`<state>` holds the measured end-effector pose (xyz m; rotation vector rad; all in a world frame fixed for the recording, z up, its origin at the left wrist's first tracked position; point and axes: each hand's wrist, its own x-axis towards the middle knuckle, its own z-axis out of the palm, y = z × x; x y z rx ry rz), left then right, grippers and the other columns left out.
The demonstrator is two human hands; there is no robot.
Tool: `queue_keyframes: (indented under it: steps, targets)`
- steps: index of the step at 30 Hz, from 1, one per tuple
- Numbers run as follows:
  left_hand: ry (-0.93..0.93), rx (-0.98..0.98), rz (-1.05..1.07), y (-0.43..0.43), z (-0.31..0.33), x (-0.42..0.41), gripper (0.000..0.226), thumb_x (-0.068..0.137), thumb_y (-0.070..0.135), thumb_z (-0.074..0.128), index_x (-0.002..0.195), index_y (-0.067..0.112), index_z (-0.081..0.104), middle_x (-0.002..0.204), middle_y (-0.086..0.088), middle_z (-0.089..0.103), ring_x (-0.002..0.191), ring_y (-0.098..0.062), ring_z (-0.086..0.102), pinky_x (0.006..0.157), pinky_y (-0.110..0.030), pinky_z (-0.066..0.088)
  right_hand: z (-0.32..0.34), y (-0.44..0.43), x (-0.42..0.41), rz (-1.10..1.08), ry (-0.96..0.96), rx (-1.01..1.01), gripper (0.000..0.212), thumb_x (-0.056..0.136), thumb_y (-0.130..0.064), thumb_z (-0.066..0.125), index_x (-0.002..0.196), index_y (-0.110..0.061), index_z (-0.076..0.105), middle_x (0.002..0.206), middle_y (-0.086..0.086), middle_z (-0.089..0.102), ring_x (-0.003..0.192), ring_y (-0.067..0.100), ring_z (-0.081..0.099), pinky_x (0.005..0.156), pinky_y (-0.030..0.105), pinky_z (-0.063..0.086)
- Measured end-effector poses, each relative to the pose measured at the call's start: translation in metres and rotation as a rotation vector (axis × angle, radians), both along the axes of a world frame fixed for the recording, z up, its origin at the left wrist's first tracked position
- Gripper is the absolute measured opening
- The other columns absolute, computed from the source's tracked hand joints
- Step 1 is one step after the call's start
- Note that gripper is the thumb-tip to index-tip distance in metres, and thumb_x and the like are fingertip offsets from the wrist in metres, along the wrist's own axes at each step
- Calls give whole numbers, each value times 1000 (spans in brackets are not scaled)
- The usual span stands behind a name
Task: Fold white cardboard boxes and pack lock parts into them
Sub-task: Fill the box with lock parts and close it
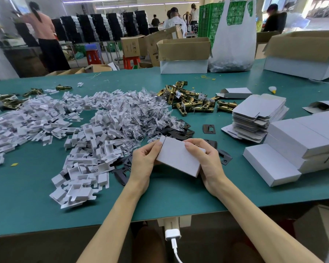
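Note:
A small white cardboard box (179, 157) is held just above the green table (46, 211), tilted, between both hands. My left hand (143, 160) grips its left end, the thumb by the small end flap. My right hand (207, 160) grips the right end with the thumb on top. Brass latch bolts (190, 102) lie in a heap behind. Black strike plates (179, 132) are scattered around and under the hands. Bagged screws (146, 112) and white folded inserts (87, 149) fill the left side. Flat unfolded boxes (258, 114) are stacked to the right.
Finished white boxes (292, 149) are piled at the right edge. Open cartons (184, 54) and a plastic bag (234, 38) of parts stand at the table's far side. People work in the background. A charger (172, 234) hangs at the near table edge.

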<state>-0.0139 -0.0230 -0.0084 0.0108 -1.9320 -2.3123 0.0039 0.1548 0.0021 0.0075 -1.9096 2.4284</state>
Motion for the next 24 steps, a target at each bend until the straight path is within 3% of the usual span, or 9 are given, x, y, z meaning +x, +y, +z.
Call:
queue_keyframes:
  steps: [12, 15, 19, 22, 24]
  targets:
    - [-4, 0, 13, -1, -2, -2, 23, 100, 23, 68, 114, 8, 80, 111, -16, 78, 94, -22, 64, 94, -52, 52, -1, -1, 0, 8, 26, 6, 22, 80, -41, 77, 94, -25, 74, 96, 2, 72, 82, 19, 63, 66, 32, 51]
    - [-9, -5, 9, -1, -2, -1, 18, 101, 25, 67, 105, 17, 83, 106, -10, 79, 92, -21, 65, 100, -60, 51, -2, -2, 1, 1, 37, 23, 21, 81, -43, 75, 95, -26, 75, 95, 1, 72, 83, 19, 64, 66, 32, 51]
    - [12, -45, 8, 0, -2, -1, 20, 102, 27, 66, 98, 28, 85, 100, -3, 79, 92, -19, 64, 97, -58, 53, -2, -2, 0, -2, 47, 25, 23, 83, -43, 74, 97, -25, 75, 96, 2, 73, 84, 19, 64, 68, 33, 51]
    - [34, -60, -24, 1, -2, 0, 22, 102, 34, 62, 111, 26, 81, 105, 5, 78, 98, -19, 65, 91, -43, 57, -2, -3, 0, -7, 59, 25, 23, 84, -44, 72, 98, -26, 75, 98, 3, 73, 85, 19, 64, 71, 34, 50]
    - [56, -90, -58, 0, -1, 0, 29, 103, 34, 63, 129, 26, 73, 125, 6, 74, 114, -24, 67, 101, -43, 56, -2, -4, 0, -8, 67, 33, 22, 85, -45, 71, 99, -28, 75, 99, 3, 73, 86, 19, 65, 73, 34, 51]
